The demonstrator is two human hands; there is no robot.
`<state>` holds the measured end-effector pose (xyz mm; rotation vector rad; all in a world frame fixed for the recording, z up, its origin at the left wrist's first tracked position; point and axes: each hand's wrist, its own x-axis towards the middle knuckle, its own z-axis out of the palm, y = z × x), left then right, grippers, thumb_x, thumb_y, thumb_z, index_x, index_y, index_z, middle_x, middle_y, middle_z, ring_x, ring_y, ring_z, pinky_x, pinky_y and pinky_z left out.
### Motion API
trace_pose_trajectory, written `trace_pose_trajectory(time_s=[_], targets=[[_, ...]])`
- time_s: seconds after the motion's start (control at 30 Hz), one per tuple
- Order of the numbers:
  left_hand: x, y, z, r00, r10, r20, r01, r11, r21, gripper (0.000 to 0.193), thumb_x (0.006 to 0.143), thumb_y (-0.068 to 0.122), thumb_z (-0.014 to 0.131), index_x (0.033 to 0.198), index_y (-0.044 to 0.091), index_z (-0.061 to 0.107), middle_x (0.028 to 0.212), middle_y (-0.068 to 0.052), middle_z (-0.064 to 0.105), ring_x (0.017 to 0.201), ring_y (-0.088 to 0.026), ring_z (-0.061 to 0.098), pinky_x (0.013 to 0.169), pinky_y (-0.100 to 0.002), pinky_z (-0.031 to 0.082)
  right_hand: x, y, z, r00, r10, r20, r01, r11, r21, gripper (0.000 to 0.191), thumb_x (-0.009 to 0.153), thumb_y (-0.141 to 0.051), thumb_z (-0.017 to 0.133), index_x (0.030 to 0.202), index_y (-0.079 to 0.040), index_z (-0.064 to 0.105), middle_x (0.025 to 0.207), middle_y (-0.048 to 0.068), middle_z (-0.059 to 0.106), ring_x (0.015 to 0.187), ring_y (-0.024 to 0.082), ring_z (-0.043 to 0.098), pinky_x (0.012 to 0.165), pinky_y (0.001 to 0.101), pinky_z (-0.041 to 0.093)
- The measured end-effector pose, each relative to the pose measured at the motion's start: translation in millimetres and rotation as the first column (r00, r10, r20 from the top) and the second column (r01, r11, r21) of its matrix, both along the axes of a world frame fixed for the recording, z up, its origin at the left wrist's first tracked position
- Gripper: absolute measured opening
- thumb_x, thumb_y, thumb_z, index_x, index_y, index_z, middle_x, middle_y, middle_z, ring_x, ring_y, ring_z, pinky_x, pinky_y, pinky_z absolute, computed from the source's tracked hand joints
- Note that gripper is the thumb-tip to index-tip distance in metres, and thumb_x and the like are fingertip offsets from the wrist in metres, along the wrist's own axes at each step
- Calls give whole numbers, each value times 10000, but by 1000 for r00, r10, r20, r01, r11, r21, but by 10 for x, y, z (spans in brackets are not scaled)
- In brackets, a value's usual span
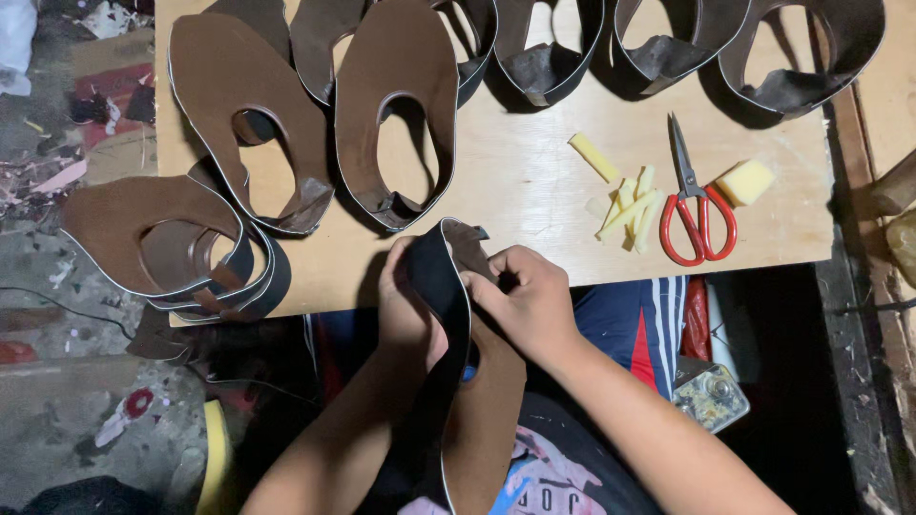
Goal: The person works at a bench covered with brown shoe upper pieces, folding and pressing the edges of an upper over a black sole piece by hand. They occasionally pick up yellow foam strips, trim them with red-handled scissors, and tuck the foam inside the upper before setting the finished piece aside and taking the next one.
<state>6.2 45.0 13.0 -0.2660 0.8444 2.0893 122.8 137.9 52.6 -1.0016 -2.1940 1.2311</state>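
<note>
Pale plywood board (534, 181) across the top, brightly lit from above, grain and scuffs showing. Left of the board, grey concrete floor (57, 401) strewn with scraps and paper bits, a thin dark cable (67, 310) running across it, a yellow strip (216, 467) lying lower down near the board's left corner. Right of the board, a dark worn wooden edge (859, 219), falling into deep shadow below.

Wooden board (515, 181) with leather cutouts (396, 105), scissors (697, 215), sponge pieces (630, 205)
</note>
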Motion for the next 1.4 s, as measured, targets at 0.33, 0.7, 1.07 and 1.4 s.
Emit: trace_pose_trajectory(time_s=[0.33,0.7,1.07,1.4], targets=[[110,-76,-36,960,-162,-227,165,986,-9,91,1015,55,668,960,34,599,899,-38,619,835,-126,598,757,-293,509,38,7,-102,999,17,-36,-24,982,-189,298,845,-227,830,890,-9,630,708,39,602,684,74,514,624,273,492],[93,-108,289,856,-311,-414,170,924,-342,205,959,112,633,1115,-19,649,948,-54,677,860,-130,630,779,-286,517,201,57,-220,993,116,-35,-121,915,-385,250,858,-163,791,986,10,663,796,-7,678,719,51,570,640,239,505],[142,-122,4,873,-193,-448,141,979,-148,268,1057,170,522,1214,-37,588,1112,-93,679,1015,-148,658,936,-291,551,287,5,-158,993,42,-112,-61,983,-176,237,810,-66,823,966,-25,649,863,17,649,723,73,615,647,228,522],[155,-131,-122,835,-231,-500,147,968,-201,286,1072,191,502,1231,-32,582,1105,-81,679,1015,-135,654,915,-271,540,308,-21,-203,997,33,-73,-35,999,-27,159,890,-70,774,925,-15,629,913,40,671,707,93,608,627,248,511]])
